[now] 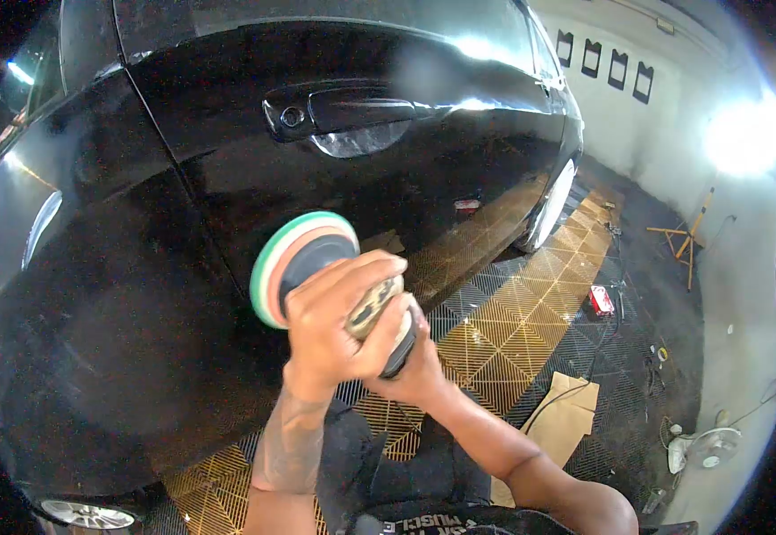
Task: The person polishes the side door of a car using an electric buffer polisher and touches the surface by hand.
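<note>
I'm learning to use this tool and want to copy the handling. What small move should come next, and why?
Probably settle the pad flat against the door: its green side faces that way, and the left hand and right hand both grip the polisher. Whether the pad touches fully is hard to tell, so I'd do this gently.

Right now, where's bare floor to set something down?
The yellow tiles between the black car and the red box look mostly bare; so does the dark floor between that box and the yellow stand. It's crowded around the polisher the left hand and right hand grip, and near the fan.
</note>
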### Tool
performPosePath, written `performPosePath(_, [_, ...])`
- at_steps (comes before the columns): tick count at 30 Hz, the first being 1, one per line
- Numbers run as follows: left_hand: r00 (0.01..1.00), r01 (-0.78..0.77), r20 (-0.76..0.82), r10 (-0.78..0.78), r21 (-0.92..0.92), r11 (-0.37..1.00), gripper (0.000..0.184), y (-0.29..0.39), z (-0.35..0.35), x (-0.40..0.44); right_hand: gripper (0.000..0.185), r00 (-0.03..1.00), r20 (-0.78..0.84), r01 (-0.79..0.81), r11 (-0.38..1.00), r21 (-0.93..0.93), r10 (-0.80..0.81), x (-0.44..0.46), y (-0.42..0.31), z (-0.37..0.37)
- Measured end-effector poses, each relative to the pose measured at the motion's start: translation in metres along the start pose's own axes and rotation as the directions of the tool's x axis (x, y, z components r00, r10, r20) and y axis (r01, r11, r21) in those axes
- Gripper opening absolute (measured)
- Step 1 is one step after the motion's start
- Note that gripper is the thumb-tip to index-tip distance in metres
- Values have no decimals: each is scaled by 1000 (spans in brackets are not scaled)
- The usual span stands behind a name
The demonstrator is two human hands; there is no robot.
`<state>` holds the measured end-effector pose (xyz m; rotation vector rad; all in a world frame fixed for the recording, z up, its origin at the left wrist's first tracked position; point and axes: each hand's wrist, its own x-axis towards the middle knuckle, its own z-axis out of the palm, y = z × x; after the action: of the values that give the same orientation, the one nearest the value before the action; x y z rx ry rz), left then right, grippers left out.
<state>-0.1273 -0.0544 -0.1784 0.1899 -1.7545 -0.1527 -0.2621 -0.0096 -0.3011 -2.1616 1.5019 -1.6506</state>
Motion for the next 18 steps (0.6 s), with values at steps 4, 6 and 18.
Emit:
performPosePath(4, [998, 55, 46, -53, -43, 998, 24, -20, 54, 12, 117, 987, -147, 65, 997, -36, -70, 4, 33, -12])
performPosePath(6, [990, 85, 117, -81, -26, 996, 26, -27, 76, 18, 116, 988, -150, -19, 1000, 6, 20, 5, 47, -22])
performPosePath(18, [997, 64, 29, -66, 69, 996, 23, 5, 13, -29, 110, 993, 91, -100, 969, 227, 81, -25, 21, 5])
